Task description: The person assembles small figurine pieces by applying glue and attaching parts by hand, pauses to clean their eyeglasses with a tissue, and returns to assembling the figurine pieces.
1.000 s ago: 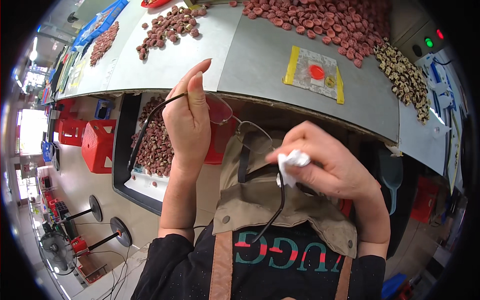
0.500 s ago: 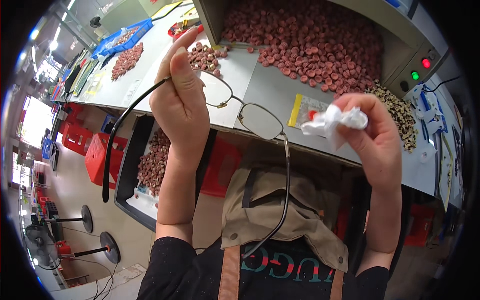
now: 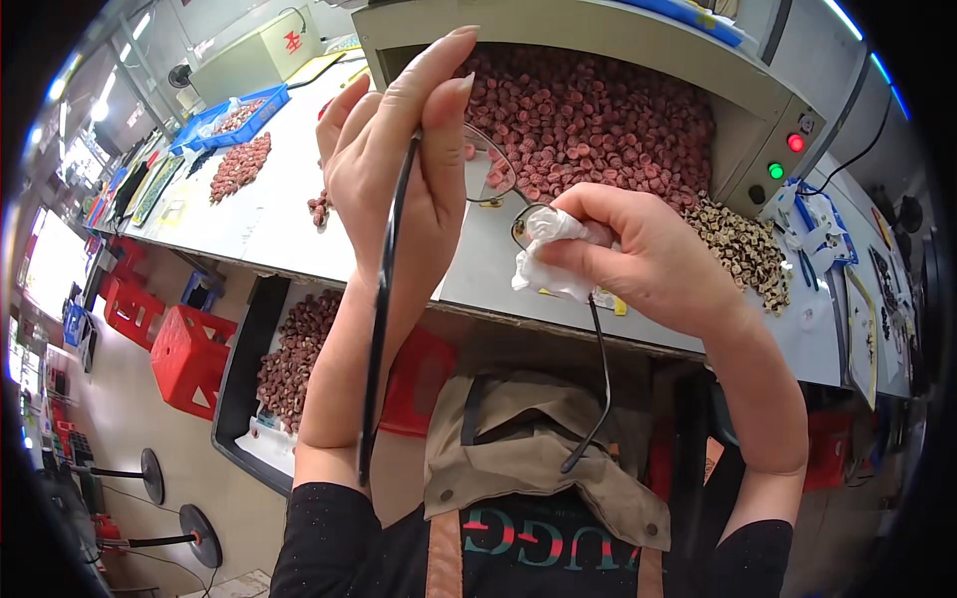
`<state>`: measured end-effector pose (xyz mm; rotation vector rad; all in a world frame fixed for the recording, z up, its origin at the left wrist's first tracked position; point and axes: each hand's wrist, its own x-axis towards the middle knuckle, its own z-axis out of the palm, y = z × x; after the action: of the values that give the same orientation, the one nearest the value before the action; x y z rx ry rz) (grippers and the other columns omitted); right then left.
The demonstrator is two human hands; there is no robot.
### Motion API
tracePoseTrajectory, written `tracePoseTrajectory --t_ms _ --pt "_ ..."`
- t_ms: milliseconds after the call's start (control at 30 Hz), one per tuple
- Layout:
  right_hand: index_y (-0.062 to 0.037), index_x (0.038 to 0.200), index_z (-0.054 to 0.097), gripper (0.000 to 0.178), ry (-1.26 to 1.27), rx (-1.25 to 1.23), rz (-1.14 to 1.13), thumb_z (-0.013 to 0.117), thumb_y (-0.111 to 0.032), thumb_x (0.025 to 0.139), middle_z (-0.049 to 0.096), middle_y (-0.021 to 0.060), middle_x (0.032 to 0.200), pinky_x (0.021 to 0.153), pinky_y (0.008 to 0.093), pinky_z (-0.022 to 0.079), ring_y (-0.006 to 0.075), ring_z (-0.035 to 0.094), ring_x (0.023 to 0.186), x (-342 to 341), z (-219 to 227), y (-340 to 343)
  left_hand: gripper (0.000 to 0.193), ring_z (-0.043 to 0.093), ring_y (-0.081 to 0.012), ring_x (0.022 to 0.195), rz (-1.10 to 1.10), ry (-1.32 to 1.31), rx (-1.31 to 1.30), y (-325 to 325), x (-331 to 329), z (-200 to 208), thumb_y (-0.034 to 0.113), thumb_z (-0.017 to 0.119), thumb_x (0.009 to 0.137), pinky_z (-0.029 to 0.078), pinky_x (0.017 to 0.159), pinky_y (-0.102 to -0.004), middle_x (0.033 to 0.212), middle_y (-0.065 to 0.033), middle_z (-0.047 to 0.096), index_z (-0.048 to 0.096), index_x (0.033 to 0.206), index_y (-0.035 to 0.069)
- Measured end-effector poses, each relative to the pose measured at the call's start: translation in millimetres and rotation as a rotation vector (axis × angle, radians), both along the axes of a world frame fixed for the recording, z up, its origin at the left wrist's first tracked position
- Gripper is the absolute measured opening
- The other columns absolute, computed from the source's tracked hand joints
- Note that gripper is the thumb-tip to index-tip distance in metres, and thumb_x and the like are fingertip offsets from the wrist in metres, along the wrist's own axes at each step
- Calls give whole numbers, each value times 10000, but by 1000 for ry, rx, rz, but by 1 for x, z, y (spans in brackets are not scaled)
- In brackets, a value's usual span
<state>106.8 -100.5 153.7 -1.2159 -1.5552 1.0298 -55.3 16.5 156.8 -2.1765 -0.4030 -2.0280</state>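
Note:
A pair of eyeglasses (image 3: 489,169) with thin metal rims and black temple arms is raised over the table's near edge. My left hand (image 3: 404,164) pinches it at one hinge between thumb and fingers, the long temple hanging down along my wrist. In my right hand (image 3: 638,249) is a crumpled white tissue (image 3: 554,254), pressed around the other lens. That lens is mostly covered by the tissue and my fingers. The second temple dangles below my right hand.
Under a beige machine housing (image 3: 558,25) lies a large heap of reddish-brown caps (image 3: 598,120). A pile of small pale-and-dark pieces (image 3: 743,249) sits to its right. At the far left are a blue tray (image 3: 234,118) and red stools (image 3: 189,359). A black bin of caps (image 3: 234,399) stands below the table.
My right hand has moved left and brought the tissue onto the glasses' lens. My left hand has shifted right and turned the glasses. The whole view has shifted slightly.

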Motion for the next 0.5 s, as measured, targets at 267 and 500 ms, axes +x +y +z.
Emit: tracePoseTrajectory --t_ms 267,500 --pt "9 846 606 274 -371 157 -144 671 -256 877 592 160 676 557 317 425 188 563 583 -6 12 -3 215 584 -137 646 -40 -36 -119 2 2 -4 184 548 973 421 852 -285 670 -17 620 678 1118 92" --pt "-10 901 617 206 -312 73 -53 694 -199 868 620 44 752 629 261 456 72 573 702 2 6 -2 220 600 -140 665 -37 -12 -104 -3 2 -6 189 539 979 433 853 -305 680 -16 632 677 1119 91"
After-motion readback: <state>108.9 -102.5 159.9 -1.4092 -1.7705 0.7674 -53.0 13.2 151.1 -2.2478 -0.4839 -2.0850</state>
